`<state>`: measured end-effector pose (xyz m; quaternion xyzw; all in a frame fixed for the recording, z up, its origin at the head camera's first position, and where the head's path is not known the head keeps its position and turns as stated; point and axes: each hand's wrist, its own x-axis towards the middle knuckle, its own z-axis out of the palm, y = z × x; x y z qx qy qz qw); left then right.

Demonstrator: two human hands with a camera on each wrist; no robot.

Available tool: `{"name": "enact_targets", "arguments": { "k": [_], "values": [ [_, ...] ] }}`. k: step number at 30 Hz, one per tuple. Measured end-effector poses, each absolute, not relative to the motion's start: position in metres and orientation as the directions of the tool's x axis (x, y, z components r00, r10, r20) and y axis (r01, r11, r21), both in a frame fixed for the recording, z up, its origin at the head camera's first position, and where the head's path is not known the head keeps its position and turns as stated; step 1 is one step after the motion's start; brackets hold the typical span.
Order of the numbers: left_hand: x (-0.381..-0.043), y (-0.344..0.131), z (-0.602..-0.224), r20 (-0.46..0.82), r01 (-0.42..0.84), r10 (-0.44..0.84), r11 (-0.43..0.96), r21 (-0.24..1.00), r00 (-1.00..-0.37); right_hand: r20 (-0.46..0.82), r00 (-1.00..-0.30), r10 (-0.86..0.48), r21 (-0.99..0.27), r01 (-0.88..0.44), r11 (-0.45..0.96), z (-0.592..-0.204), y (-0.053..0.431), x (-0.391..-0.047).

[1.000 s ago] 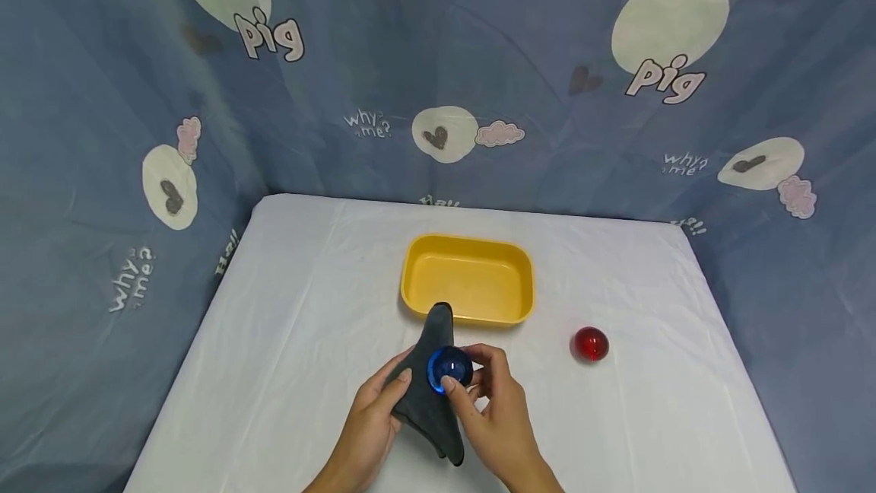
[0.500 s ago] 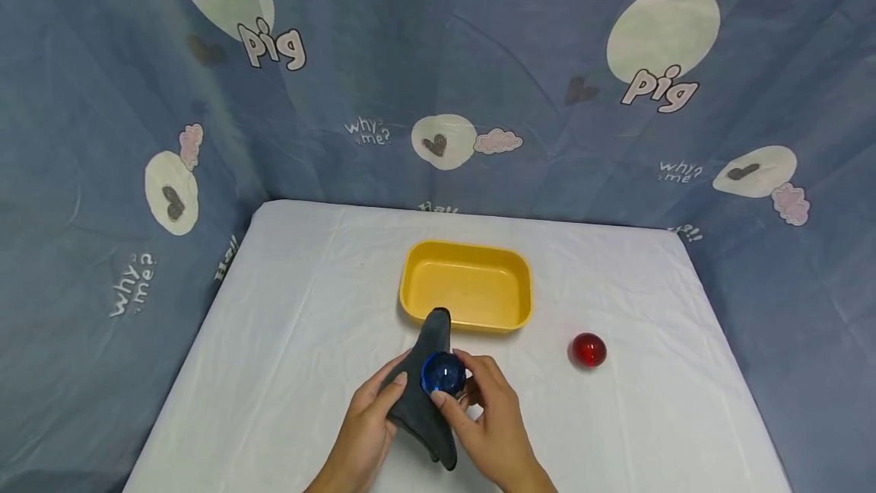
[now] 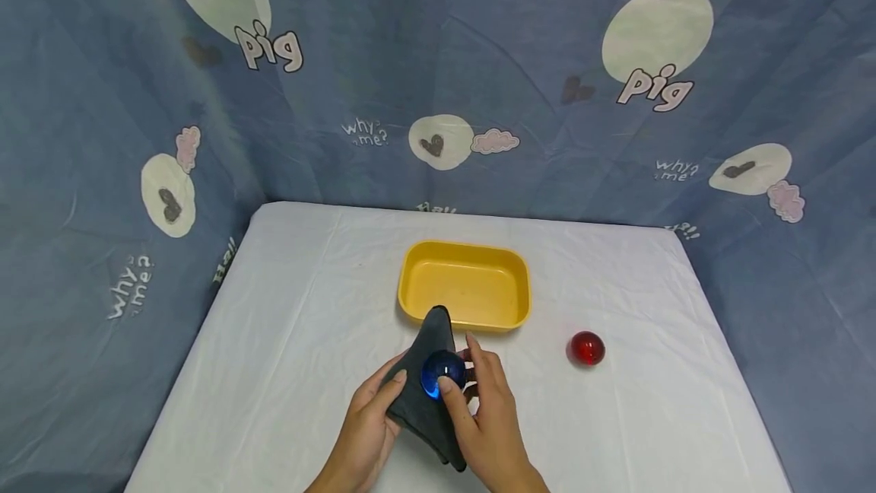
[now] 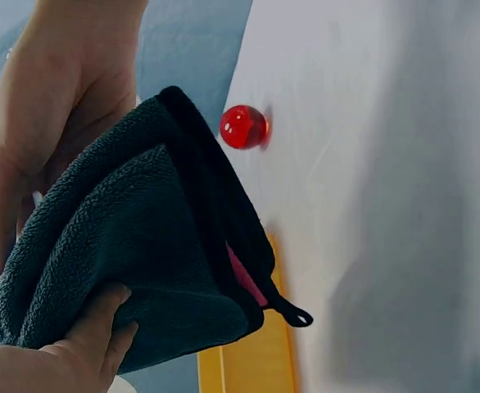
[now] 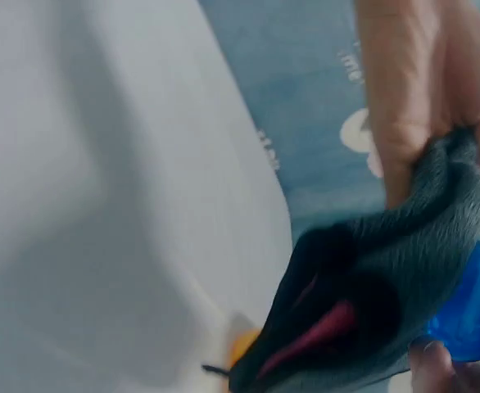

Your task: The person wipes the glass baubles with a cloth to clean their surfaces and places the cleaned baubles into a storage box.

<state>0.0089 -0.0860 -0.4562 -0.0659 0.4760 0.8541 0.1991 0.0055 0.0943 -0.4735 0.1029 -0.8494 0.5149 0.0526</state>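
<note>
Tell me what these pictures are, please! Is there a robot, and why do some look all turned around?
No robot here: a person is using a bare left hand and right hand. The big picture comes from a camera on the person's head, looking forward and down. The other two come from cameras worn on the wrists, one each, so they see the same work from odd angles and look turned.

On the white table surface are a yellow tray and a shiny red ball. The left hand holds a dark cloth. The right hand holds a shiny blue ball against that cloth.
</note>
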Motion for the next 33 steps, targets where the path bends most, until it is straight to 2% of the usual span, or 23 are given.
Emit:
{"name": "enact_targets", "arguments": {
  "k": [6, 12, 17, 22, 25, 28, 33],
  "values": [
    [0.01, -0.088, -0.456, -0.291, -0.386, 0.262, -0.479, 0.788, -0.92, 0.354, -0.92, -0.169, -0.77, -0.389, 0.506, -0.475, 0.093, 0.009],
    [0.01, -0.088, -0.456, -0.282, -0.372, 0.258, -0.435, 0.82, -0.924, 0.408, -0.886, -0.219, -0.688, -0.456, 0.564, -0.476, 0.094, 0.006],
    [0.012, -0.087, -0.455, -0.277, -0.37, 0.267, -0.417, 0.83, -0.923, 0.367, -0.91, -0.193, -0.751, -0.412, 0.516, -0.476, 0.098, 0.004],
    [0.012, -0.088, -0.455, -0.285, -0.388, 0.294, -0.404, 0.828, -0.913, 0.193, -0.966, -0.174, -0.822, -0.256, 0.508, -0.473, 0.101, 0.001],
    [0.013, -0.088, -0.455, -0.293, -0.402, 0.304, -0.414, 0.817, -0.906, 0.133, -0.977, -0.165, -0.826, -0.201, 0.526, -0.471, 0.102, -0.001],
    [0.013, -0.087, -0.456, -0.287, -0.397, 0.3, -0.425, 0.813, -0.909, 0.149, -0.976, -0.16, -0.816, -0.213, 0.538, -0.47, 0.102, -0.001],
    [0.011, -0.085, -0.457, -0.274, -0.374, 0.273, -0.447, 0.813, -0.922, 0.258, -0.956, -0.14, -0.814, -0.293, 0.502, -0.471, 0.1, 0.002]
  ]
}}
